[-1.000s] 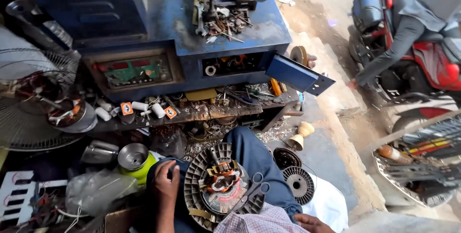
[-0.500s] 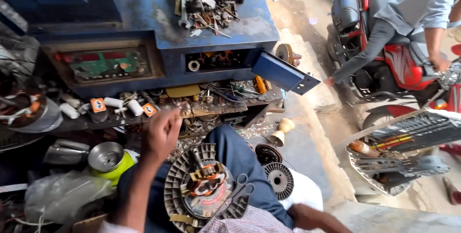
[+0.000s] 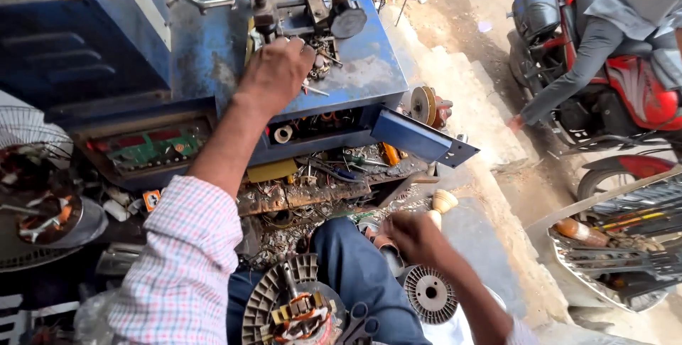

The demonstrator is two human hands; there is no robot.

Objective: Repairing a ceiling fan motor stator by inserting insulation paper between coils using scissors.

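1. Reaching up and forward, the left hand [image 3: 275, 75] lies knuckles-up on top of the blue machine [image 3: 213, 54], fingers curled down into a heap of small metal scraps and screws [image 3: 321, 57] beside the machine's black round knob [image 3: 349, 22]. The hand looks loosely closed over the scraps, but the fingertips are hidden, so whether it has actually pinched one cannot be told.
2. Its sleeve [image 3: 181, 267] is a pink and white check, running from the lower left corner to the wrist.
3. The right hand [image 3: 413, 237] hangs low by the knee, blurred; the fingers appear bunched into a loose fist, and nothing can be made out in it. It is just beside a tan cone-shaped spool [image 3: 445, 201] and above a round slotted metal rotor [image 3: 431, 294] on the ground.
4. On the person's lap, over blue trousers [image 3: 352, 267], rests a fan motor stator [image 3: 295, 309] with copper windings and a ribbed grey rim; a pair of scissors [image 3: 361, 327] lies against its right edge.
5. Below the machine's top, an open shelf [image 3: 312, 192] is crowded with wires, small parts and a yellow flat piece. A green circuit board [image 3: 149, 149] shows in the machine's front panel, and a blue flap [image 3: 419, 139] hangs open to the right.
6. At far left lies a wire fan guard [image 3: 28, 196].
7. To the right, on the dirt ground, another person in grey trousers sits astride a red motorcycle [image 3: 625, 96], well apart from the work.
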